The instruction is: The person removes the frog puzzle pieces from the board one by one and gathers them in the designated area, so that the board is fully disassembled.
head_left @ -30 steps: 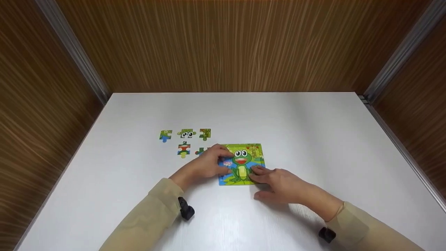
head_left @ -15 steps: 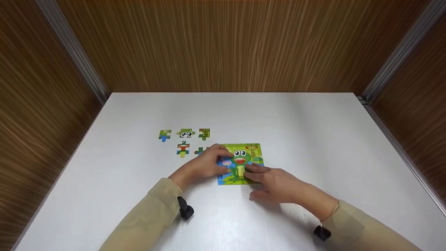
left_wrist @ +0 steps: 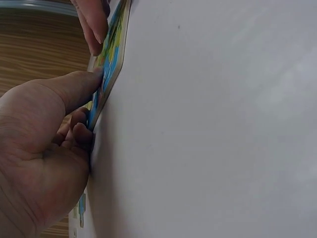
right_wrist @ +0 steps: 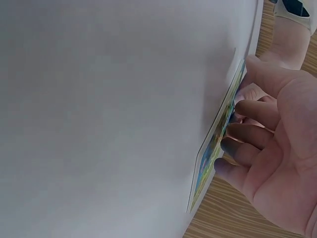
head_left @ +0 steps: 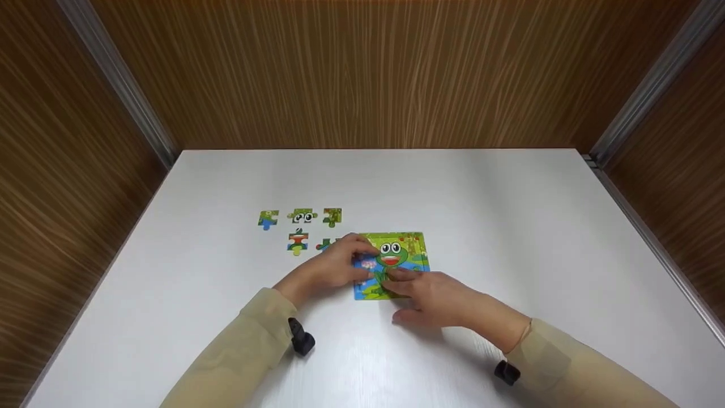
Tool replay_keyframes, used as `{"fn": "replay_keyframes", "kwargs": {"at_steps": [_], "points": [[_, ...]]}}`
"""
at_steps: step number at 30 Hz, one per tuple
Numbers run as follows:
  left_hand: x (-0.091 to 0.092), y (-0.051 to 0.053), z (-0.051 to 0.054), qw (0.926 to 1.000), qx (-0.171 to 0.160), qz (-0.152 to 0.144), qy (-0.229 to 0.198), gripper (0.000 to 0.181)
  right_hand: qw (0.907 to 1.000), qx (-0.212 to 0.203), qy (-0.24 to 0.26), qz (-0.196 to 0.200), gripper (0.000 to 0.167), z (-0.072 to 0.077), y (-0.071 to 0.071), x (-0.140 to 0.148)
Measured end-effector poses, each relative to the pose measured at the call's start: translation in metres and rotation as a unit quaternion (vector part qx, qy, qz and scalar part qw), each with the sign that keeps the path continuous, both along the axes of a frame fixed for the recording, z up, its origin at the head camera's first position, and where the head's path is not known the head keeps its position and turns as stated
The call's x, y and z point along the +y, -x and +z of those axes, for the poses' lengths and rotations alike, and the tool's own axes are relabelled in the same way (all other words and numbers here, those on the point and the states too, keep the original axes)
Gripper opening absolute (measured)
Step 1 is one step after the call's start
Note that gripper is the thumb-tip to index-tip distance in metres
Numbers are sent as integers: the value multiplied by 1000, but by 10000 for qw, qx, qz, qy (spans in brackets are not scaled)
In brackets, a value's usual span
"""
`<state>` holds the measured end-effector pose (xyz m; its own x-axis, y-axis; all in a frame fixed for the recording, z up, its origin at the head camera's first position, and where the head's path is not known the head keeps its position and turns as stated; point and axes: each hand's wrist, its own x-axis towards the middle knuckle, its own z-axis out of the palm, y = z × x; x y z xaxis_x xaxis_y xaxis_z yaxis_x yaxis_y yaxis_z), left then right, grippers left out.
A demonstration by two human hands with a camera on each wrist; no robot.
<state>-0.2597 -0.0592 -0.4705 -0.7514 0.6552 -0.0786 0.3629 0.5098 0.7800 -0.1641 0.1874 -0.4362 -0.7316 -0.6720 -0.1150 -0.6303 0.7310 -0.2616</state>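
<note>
Head view: at left, five thin puzzle pieces, knobbed and notched, flat on the smooth white table (head_left: 510,198). Top row: green-and-blue piece (head_left: 268,219), eye piece (head_left: 302,216), leafy piece (head_left: 332,216); below, red-mouthed piece (head_left: 298,242) and a green piece (head_left: 325,245) partly covered by the left hand (head_left: 338,263). That hand holds the left edge of the square frog board (head_left: 416,246), fingers bent, thumb on its printed face. Board lies flat, front of table centre; left wrist view shows pale edges. Right hand (head_left: 444,297): fingers relaxed, slightly spread over the frog's belly, thumb apart; cannot tell whether every tip touches. Beyond, tan sleeve (head_left: 572,362).
</note>
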Motion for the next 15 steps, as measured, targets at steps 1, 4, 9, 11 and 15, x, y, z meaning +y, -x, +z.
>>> {"fn": "replay_keyframes", "kwargs": {"at_steps": [1, 4, 9, 11, 15], "points": [[0, 0, 0, 10000, -4, 4, -13, 41, 10000, -4, -10, 2, 64, -1, 1, -1], [-1, 0, 1, 10000, 4, -54, -55, 41, 10000, -57, -36, -35, 64, -3, 3, -3], [-2, 1, 1, 9999, -60, -62, -60, 39, 9998, -167, -46, -138, 66, -4, 5, -5], [-2, 1, 1, 10000, -57, -35, -24, 38, 9995, -222, -81, -192, 67, -4, 5, -6], [-1, 1, 2, 10000, -28, -56, -16, 38, 9991, -281, -169, -267, 67, -3, 5, -7]]}}
